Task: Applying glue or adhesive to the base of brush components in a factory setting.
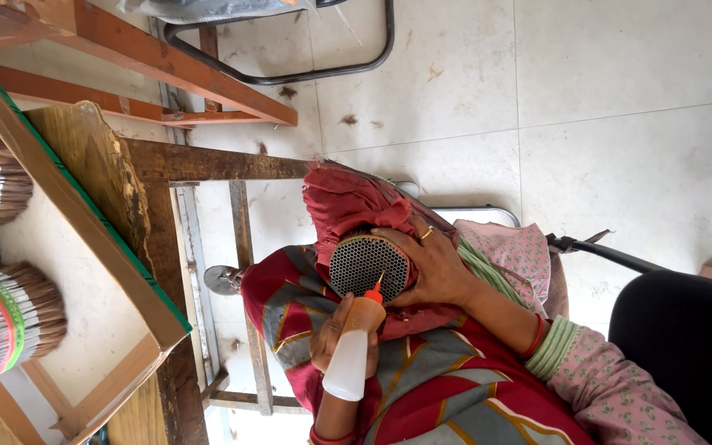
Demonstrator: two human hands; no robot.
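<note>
— Hands first: which one has the squeeze bottle point(354, 350)?

— Hard to say which side; the view is turned. One hand point(329, 334) wraps closed around it, red nozzle touching the honeycomb end of a bundle of tubes point(367, 265). The other hand point(434, 265) is cupped around that bundle, probably steadying it on the lap, red cloth point(344, 200) wrapped behind.

— How many bundles?

— One held; three banded bundles point(6, 325) lie in the cardboard tray point(138, 280) on the wooden bench point(208, 161), close by.
</note>
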